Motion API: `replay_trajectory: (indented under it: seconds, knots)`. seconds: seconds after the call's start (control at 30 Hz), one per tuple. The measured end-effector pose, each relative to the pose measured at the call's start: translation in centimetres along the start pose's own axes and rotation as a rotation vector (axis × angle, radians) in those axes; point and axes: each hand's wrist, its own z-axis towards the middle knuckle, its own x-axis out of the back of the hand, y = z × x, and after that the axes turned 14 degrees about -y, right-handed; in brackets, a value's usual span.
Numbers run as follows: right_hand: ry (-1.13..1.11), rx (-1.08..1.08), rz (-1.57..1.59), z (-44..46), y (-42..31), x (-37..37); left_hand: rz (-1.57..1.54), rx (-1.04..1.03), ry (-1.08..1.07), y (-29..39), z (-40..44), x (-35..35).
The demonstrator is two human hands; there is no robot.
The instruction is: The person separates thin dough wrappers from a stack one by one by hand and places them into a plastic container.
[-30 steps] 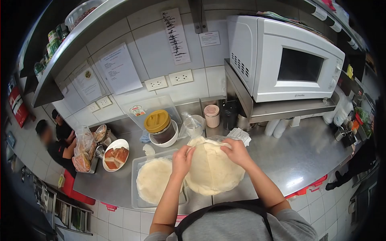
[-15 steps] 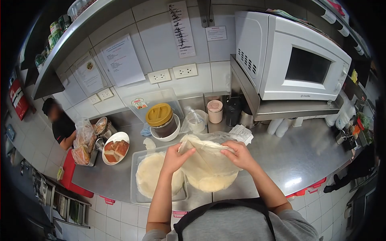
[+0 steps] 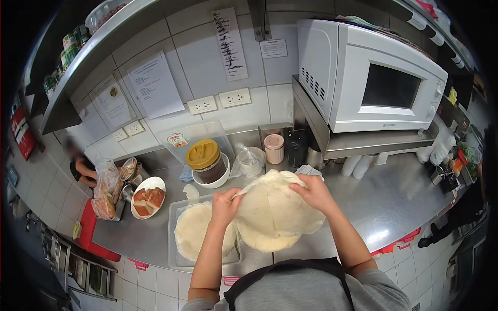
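Observation:
A thin, pale round dough sheet [image 3: 277, 205] hangs between my two hands, its top edge lifted off the counter. My left hand [image 3: 225, 206] pinches its left edge. On its upper right edge, my right hand [image 3: 315, 194] is closed with thumb and fingers. Beneath the lifted sheet, another pale round piece [image 3: 271, 243] shows at the counter's front; whether the two are joined there I cannot tell. Left of them, a clear plastic tray [image 3: 173, 249] contains a similar round sheet [image 3: 199, 230], partly behind my left forearm. A torn pale scrap [image 3: 191, 193] lies at the tray's back edge.
Behind the tray stands a yellow-lidded jar [image 3: 204, 158] in a white bowl [image 3: 224, 180]. A pink canister [image 3: 274, 149] is further right, below a shelf-mounted microwave [image 3: 384, 78]. A plate of bread [image 3: 149, 199] sits left. Another person [image 3: 83, 167] is at the far left.
The held dough sheet has been raised and tilted, so its broad face now shows where a folded edge did. My right hand has shifted slightly up and right.

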Motion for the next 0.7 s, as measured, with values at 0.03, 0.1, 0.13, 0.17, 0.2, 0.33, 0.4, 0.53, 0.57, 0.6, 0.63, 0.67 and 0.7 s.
replay_trajectory:
  seconds: [0.03,0.1,0.13,0.17,0.2,0.33,0.4,0.53,0.57,0.6,0.63,0.67,0.7]
  knots:
    - [0.009,-0.026,0.047,-0.2,0.3,0.0,0.001,0.025,0.032,-0.5,-0.5,0.4]
    - [0.026,-0.083,0.139,-0.8,0.8,0.1,-0.001,0.075,0.095,-1.2,-1.5,0.9]
    - [0.03,-0.096,0.276,-1.0,1.0,0.0,-0.052,0.098,0.143,-1.9,-2.0,1.0]
    - [0.034,-0.109,0.415,-1.2,1.2,-0.1,-0.045,0.118,0.144,-2.2,-2.3,1.5]
    - [0.036,-0.122,0.554,-1.4,1.3,-0.3,-0.037,0.137,0.145,-2.5,-2.7,2.2]
    - [0.083,-0.146,0.763,-1.9,1.7,-1.2,-0.113,0.265,0.168,-4.7,-4.4,2.9]
    - [0.094,-0.127,0.809,-1.9,1.8,-1.5,-0.279,0.328,0.106,-5.0,-4.7,3.2]
    - [-0.059,-0.005,0.613,-2.0,0.1,-2.1,-0.601,0.302,-0.067,-3.1,-3.3,2.7]
    - [-0.093,0.032,0.487,-1.9,-0.1,-2.4,-0.63,0.281,-0.105,-2.2,-2.6,2.1]
    - [-0.127,0.071,0.359,-1.8,-0.2,-2.6,-0.636,0.298,-0.176,-2.2,-2.3,1.3]
    - [-0.11,0.048,0.388,-1.7,-0.3,-2.6,-0.527,0.3,-0.193,-2.0,-1.9,1.2]
    - [-0.092,0.024,0.416,-1.7,-0.5,-2.6,-0.416,0.301,-0.211,-1.7,-1.5,1.2]
    - [-0.072,0.001,0.444,-1.7,-0.6,-2.5,-0.306,0.301,-0.23,-1.6,-1.3,1.3]
